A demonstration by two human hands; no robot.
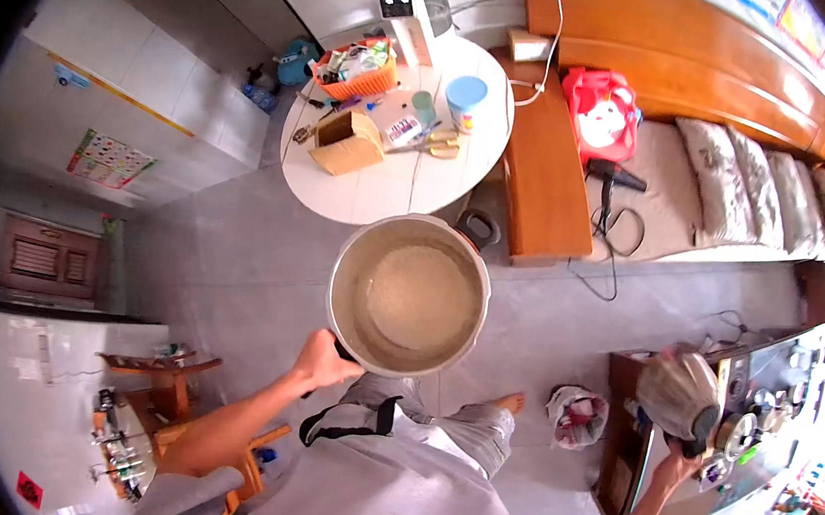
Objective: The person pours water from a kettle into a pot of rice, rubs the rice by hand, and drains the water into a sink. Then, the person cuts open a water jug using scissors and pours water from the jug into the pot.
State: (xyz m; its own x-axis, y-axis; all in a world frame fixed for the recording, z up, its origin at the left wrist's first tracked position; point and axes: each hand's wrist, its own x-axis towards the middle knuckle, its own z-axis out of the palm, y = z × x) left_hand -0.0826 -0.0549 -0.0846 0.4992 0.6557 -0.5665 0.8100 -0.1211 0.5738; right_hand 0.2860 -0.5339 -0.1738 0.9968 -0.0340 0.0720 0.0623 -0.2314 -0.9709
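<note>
My left hand (323,361) is closed round the dark handle of a deep metal pot (341,285). The pot's open mouth faces up, and its bottom looks pale and whitish; whether that is food or bare metal I cannot tell. A second, loop-shaped dark handle (479,228) sticks out on the pot's far side. Out to the right, my right hand (677,466) grips the black handle of a rounded, shiny metal vessel (677,391), held over a dark-topped counter (656,479). Its exact kind is hard to make out.
Ahead stands a round white table (339,194) bearing an orange basket (360,69), a cardboard box (348,142), scissors (442,144) and a water dispenser (413,16). A wooden sofa (552,197) holds a hair dryer (617,175). A lined bin (577,416) sits on the floor at right.
</note>
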